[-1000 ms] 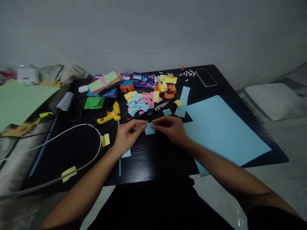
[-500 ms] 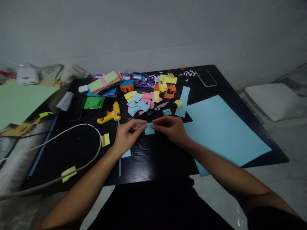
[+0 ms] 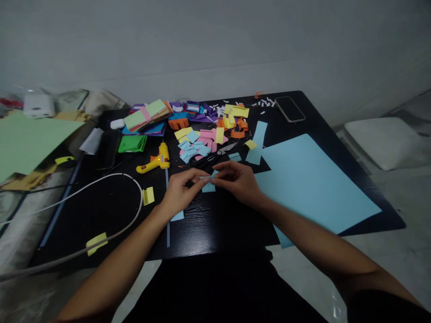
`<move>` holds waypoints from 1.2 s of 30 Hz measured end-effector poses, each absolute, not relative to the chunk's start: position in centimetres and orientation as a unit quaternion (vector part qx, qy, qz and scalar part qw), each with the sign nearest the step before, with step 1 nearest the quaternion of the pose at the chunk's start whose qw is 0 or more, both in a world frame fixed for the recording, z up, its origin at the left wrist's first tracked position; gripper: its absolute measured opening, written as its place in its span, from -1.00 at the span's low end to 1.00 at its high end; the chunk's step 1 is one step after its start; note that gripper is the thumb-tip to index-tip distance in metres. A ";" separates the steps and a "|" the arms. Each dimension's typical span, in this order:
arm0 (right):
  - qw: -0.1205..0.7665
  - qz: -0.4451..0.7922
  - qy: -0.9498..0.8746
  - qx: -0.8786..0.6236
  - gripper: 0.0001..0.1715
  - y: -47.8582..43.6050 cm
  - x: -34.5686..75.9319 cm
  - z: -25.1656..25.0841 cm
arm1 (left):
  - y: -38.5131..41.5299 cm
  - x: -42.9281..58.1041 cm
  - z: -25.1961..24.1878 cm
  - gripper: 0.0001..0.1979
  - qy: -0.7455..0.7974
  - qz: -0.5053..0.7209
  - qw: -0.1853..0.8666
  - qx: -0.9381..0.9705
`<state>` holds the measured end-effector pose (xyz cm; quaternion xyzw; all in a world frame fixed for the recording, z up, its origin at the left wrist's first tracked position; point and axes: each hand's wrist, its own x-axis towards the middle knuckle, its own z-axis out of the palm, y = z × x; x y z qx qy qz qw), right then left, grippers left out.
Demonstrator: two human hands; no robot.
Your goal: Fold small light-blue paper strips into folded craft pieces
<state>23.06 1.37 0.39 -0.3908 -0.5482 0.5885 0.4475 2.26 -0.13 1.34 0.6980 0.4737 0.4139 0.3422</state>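
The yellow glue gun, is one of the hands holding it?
No, the yellow glue gun lies alone on the black table, while the left hand and right hand pinch a small blue paper piece.

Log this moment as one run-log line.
left hand: pinching small blue paper piece | right hand: pinching same piece | nearby: scissors, yellow glue gun, large blue sheet | surface: black table

Home craft table (image 3: 208, 233), paper scraps (image 3: 202, 134), glue gun (image 3: 153, 162)

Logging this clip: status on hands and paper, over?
Left hand and right hand both pinching small light-blue paper piece over black table. Scissors just beyond, apart. Nothing blocking.
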 end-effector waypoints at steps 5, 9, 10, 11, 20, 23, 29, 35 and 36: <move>0.432 0.592 -0.558 -0.389 -0.46 1.5 22.9 0.2 | -0.1 2.2 1.2 -0.83 0.479 0.401 0.324 0.710; 0.429 0.584 -0.573 -0.383 -0.49 1.1 22.7 0.2 | -0.1 2.3 1.2 -0.85 0.488 0.435 0.342 0.675; 0.426 0.577 -0.584 -0.380 -0.50 1.0 22.6 0.2 | -0.1 2.3 1.3 -0.85 0.491 0.445 0.345 0.664; 0.420 0.568 -0.598 -0.378 -0.52 0.8 22.6 0.2 | -0.1 2.4 1.3 -0.86 0.494 0.454 0.347 0.655; 0.412 0.517 -0.636 -0.398 -0.68 0.3 22.4 0.1 | -0.2 2.6 1.5 -0.90 0.507 0.493 0.332 0.624; 0.415 0.517 -0.631 -0.402 -0.68 0.5 22.4 0.4 | -0.2 2.6 1.6 -0.90 0.505 0.505 0.339 0.612; 0.468 0.551 -0.563 -0.401 -0.65 1.3 22.7 0.3 | 0.2 2.2 1.8 -0.86 0.510 0.492 0.384 0.592; 0.508 0.570 -0.491 -0.420 -0.55 1.9 23.2 0.2 | 0.3 1.8 1.6 -0.85 0.502 0.447 0.375 0.638; 0.505 0.576 -0.487 -0.420 -0.53 2.0 23.2 0.2 | 0.3 1.8 1.5 -0.86 0.503 0.446 0.369 0.642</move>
